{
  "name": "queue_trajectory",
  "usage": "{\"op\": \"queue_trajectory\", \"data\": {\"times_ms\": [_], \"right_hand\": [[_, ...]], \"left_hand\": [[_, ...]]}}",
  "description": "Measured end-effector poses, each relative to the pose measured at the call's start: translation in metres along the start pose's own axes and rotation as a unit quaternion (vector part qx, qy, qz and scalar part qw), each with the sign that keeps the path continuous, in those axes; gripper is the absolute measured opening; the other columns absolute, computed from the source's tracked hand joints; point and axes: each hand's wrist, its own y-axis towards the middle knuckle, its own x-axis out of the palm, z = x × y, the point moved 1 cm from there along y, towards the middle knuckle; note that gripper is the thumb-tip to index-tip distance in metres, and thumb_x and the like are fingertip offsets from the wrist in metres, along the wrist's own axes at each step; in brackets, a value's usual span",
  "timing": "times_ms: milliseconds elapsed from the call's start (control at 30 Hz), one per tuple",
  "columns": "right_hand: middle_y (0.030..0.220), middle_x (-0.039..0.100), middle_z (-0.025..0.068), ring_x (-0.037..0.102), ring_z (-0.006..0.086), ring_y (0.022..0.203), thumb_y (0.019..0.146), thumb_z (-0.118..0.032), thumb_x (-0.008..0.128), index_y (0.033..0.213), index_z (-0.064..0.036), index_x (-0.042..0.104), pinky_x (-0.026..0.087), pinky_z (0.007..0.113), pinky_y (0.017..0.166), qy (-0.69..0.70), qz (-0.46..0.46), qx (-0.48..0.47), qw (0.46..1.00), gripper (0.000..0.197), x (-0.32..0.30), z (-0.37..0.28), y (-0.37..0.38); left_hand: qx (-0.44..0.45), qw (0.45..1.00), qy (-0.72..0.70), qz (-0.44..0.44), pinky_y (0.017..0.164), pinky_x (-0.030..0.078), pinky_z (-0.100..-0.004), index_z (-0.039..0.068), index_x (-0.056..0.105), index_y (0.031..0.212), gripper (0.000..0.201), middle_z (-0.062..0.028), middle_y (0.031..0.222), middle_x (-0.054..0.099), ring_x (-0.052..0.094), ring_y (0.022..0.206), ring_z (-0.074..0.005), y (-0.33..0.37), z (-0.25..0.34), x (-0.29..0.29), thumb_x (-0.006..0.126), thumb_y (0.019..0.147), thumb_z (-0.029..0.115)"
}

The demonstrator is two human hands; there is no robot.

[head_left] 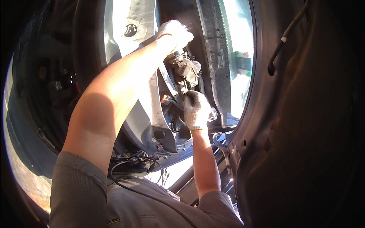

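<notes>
My left hand point(175, 35), in a white knit glove, reaches to the upper end of a wiper motor assembly point(188, 70) in a dark recess of a vehicle body. Its fingers are curled; a small metal piece shows beside them, and what they grip is hidden. Silver and grey, the motor sits between my two hands. Below it, my right hand point(196, 110), gloved with grey-stained fingers, is closed near the motor's lower end by a small pale part point(184, 90). The glove hides what is between those fingers. An orange connector point(166, 99) lies to its left.
A pale body panel point(138, 114) with round holes runs left of the recess. Glass point(241, 57) lies to the right, beyond a dark trim strip point(215, 49). A large dark panel point(300, 133) fills the right side. A black cable point(152, 194) crosses my shirt.
</notes>
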Motion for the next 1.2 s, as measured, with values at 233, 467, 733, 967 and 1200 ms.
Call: {"op": "queue_trajectory", "data": {"times_ms": [233,467,733,967,1200], "right_hand": [[0.087,0.076,0.0206,0.075,0.0403,0.083,0.101,-0.025,0.072,0.088,-0.0058,0.072,0.059,0.047,0.074,-0.207,-0.009,-0.031,0.978,0.023,0.008,-0.008,0.009],[0.079,0.071,0.0208,0.072,0.0432,0.075,0.103,-0.03,0.068,0.089,-0.0077,0.068,0.058,0.052,0.069,-0.25,-0.058,-0.02,0.966,0.026,0.007,-0.007,0.014],[0.092,0.072,0.0225,0.072,0.0434,0.083,0.099,-0.031,0.07,0.096,-0.005,0.069,0.058,0.052,0.075,-0.258,-0.1,-0.041,0.96,0.026,0.005,-0.009,0.014],[0.086,0.07,0.0221,0.072,0.0429,0.078,0.099,-0.031,0.068,0.09,-0.004,0.067,0.058,0.052,0.073,-0.228,-0.06,-0.058,0.97,0.029,0.001,-0.01,0.015],[0.087,0.07,0.0223,0.072,0.0433,0.078,0.101,-0.033,0.067,0.092,-0.0042,0.067,0.059,0.053,0.073,-0.251,-0.104,-0.032,0.962,0.03,0.004,-0.009,0.02]], "left_hand": [[-0.011,1.0,-0.01,0.026,0.09,0.063,-0.0421,0.006,0.084,0.102,0.041,-0.0191,0.105,0.081,0.079,0.099,-0.0351,0.01,-0.004,0.016,0.073,0.08,0.039],[-0.023,0.998,-0.048,0.03,0.088,0.063,-0.0427,0.007,0.085,0.101,0.038,-0.0184,0.104,0.082,0.079,0.097,-0.0356,0.019,-0.01,0.024,0.076,0.078,0.037],[-0.015,0.998,-0.05,0.04,0.086,0.063,-0.0434,0.008,0.085,0.1,0.037,-0.0178,0.104,0.082,0.079,0.096,-0.0359,0.025,-0.014,0.036,0.076,0.078,0.036],[-0.024,0.996,-0.073,0.034,0.084,0.063,-0.0436,0.008,0.085,0.098,0.036,-0.0179,0.1,0.082,0.079,0.093,-0.0356,0.008,-0.005,0.019,0.077,0.077,0.037],[-0.063,0.993,-0.096,0.03,0.083,0.063,-0.0434,0.009,0.085,0.097,0.036,-0.0181,0.098,0.081,0.079,0.091,-0.036,-0.011,0.013,-0.007,0.078,0.075,0.037]]}}
